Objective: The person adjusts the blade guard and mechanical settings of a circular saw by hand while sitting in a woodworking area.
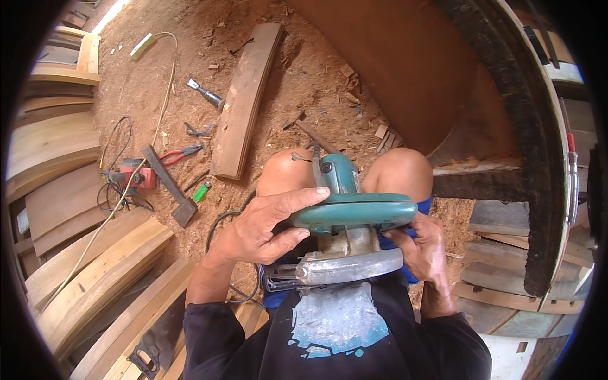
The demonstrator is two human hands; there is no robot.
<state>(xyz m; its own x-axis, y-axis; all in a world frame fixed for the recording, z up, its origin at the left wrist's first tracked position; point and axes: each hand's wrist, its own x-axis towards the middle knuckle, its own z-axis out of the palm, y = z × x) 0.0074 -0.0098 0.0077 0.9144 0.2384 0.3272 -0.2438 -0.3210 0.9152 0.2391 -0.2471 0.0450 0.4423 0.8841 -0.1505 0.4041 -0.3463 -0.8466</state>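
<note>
A teal circular saw [354, 214] with a grey metal guard [348, 266] rests across my lap, its motor housing [342, 172] between my knees. My left hand [256, 231] grips the left end of the teal body, thumb and forefinger on either side of it. At the right end, my right hand [424, 244] is wrapped round the body from below, with part of its fingers hidden. A dark cord [218, 228] loops beside my left forearm. The blade cannot be made out.
A thick wooden plank [247, 101] lies ahead on sawdust-covered ground. To the left are a hammer-like tool [168, 183], red-handled pliers [180, 154], a green lighter [201, 191], a red power tool [136, 174] and stacked boards [107, 272] with a handsaw [158, 345]. A large brown panel [405, 69] stands right.
</note>
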